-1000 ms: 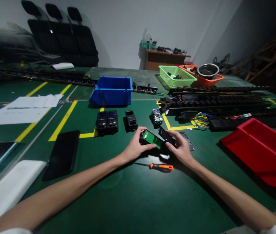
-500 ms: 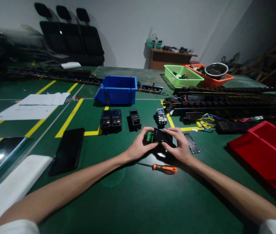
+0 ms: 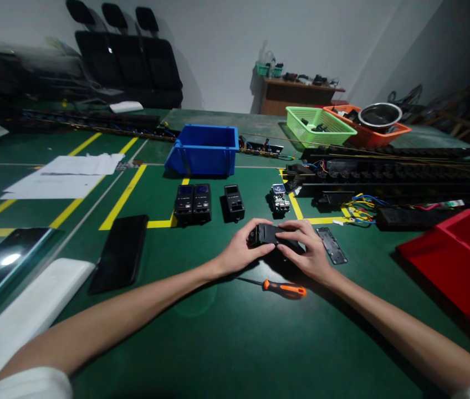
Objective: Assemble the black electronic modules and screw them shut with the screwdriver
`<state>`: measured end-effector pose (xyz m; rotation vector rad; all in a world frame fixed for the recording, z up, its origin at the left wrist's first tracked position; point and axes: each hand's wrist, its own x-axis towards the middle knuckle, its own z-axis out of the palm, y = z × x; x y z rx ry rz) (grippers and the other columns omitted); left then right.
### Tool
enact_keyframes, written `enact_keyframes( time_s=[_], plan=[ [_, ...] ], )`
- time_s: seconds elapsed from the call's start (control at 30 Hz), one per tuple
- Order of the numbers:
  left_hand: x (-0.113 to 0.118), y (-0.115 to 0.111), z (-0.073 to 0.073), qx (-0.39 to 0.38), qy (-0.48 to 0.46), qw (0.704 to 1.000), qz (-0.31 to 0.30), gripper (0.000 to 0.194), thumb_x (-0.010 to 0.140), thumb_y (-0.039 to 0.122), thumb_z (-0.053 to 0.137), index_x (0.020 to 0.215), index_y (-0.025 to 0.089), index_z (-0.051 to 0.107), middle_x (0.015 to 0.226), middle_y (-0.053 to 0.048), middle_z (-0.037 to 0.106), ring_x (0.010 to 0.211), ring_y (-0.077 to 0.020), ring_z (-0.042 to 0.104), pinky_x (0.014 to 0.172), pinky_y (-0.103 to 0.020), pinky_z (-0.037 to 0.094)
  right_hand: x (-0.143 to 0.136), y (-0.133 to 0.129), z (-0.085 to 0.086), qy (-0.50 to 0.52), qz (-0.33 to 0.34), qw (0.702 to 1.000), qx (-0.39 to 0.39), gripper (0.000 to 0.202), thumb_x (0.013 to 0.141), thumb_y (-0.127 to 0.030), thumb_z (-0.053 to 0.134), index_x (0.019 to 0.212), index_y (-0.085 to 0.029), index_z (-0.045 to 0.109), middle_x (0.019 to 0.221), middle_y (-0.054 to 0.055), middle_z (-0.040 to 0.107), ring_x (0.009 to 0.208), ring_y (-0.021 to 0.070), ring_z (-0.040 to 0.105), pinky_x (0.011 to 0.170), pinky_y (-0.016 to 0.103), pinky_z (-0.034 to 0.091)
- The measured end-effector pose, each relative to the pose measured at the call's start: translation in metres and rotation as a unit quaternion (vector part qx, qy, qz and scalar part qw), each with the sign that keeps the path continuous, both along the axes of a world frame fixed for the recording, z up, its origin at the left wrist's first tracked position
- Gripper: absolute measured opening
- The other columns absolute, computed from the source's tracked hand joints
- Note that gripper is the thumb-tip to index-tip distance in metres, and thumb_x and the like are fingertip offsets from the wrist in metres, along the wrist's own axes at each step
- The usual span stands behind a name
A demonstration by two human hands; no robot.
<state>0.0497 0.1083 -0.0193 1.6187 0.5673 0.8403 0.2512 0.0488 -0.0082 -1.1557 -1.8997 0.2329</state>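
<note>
Between my two hands, just above the green table, is a black plastic device housing (image 3: pixel 266 234). My left hand (image 3: pixel 244 247) grips its left end, thumb along the near edge. My right hand (image 3: pixel 307 249) is closed round the right end, fingers lying over the top. Parts of the housing are hidden by my fingers. An orange and black screwdriver (image 3: pixel 285 288) lies on the table below my hands, its shaft pointing left. Right of my right hand lies a flat black cover plate (image 3: pixel 332 245). Beyond my hands stands an uncased circuit board assembly (image 3: pixel 279 199).
Black boxed modules (image 3: pixel 192 203) and a single black module (image 3: pixel 234 202) stand beyond my hands. Behind them is a blue bin (image 3: pixel 208 158); a red bin (image 3: pixel 451 271) sits right. Left are a black phone-like slab (image 3: pixel 121 252) and a white slab (image 3: pixel 31 316). Wired black rails (image 3: pixel 384 172) lie back right.
The green circuit board that showed at the housing's left end is now mostly out of sight. My right fingers have moved onto the housing's top. The whole view has shifted slightly.
</note>
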Motion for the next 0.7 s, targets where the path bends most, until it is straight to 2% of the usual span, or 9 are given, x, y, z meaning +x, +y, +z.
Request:
enact_keyframes(
  time_s=[0.3, 0.43, 0.6, 0.7],
  plan=[
    [-0.0001, 0.0015, -0.0027, -0.003, -0.001, 1.0, 0.003, 0.048, 0.078, 0.032, 0.074, 0.119, 0.02, 0.053, 0.115, -0.007, 0.057, 0.104, -0.0213, 0.056, 0.089, -0.03, 0.046, 0.0017, 0.0009, -0.0001, -0.014, 0.008, 1.0, 0.001, 0.025, 0.083, -0.023, 0.069, 0.107, -0.03, 0.071, 0.113, 0.007, 0.062, 0.108, 0.0254, 0.057, 0.091, 0.047, 0.046],
    [0.0, 0.0012, -0.0031, -0.008, -0.005, 1.0, -0.002, 0.047, 0.079, 0.035, 0.073, 0.118, 0.02, 0.052, 0.11, -0.006, 0.057, 0.099, -0.0191, 0.056, 0.087, -0.028, 0.047, 0.0025, 0.0006, -0.0007, -0.023, 0.008, 1.0, 0.0, 0.026, 0.085, -0.023, 0.068, 0.109, -0.03, 0.07, 0.116, 0.008, 0.062, 0.109, 0.0254, 0.056, 0.092, 0.047, 0.045],
    [0.0008, -0.0005, 0.0003, -0.052, -0.013, 0.998, -0.013, 0.053, 0.08, 0.038, 0.071, 0.125, 0.021, 0.049, 0.114, -0.007, 0.055, 0.096, -0.0184, 0.057, 0.081, -0.026, 0.049, 0.0015, -0.0008, 0.0004, -0.026, 0.0, 1.0, -0.006, 0.025, 0.086, -0.023, 0.065, 0.11, -0.029, 0.07, 0.117, 0.008, 0.062, 0.11, 0.0258, 0.056, 0.093, 0.048, 0.045],
    [0.0013, -0.0006, 0.0012, -0.054, -0.011, 0.998, -0.011, 0.051, 0.079, 0.04, 0.072, 0.121, 0.02, 0.051, 0.112, -0.007, 0.056, 0.094, -0.0181, 0.057, 0.08, -0.026, 0.049, 0.0012, -0.001, 0.0005, -0.025, -0.003, 1.0, -0.007, 0.025, 0.086, -0.023, 0.064, 0.11, -0.029, 0.069, 0.117, 0.008, 0.062, 0.11, 0.0261, 0.056, 0.093, 0.048, 0.045]
  ],
)
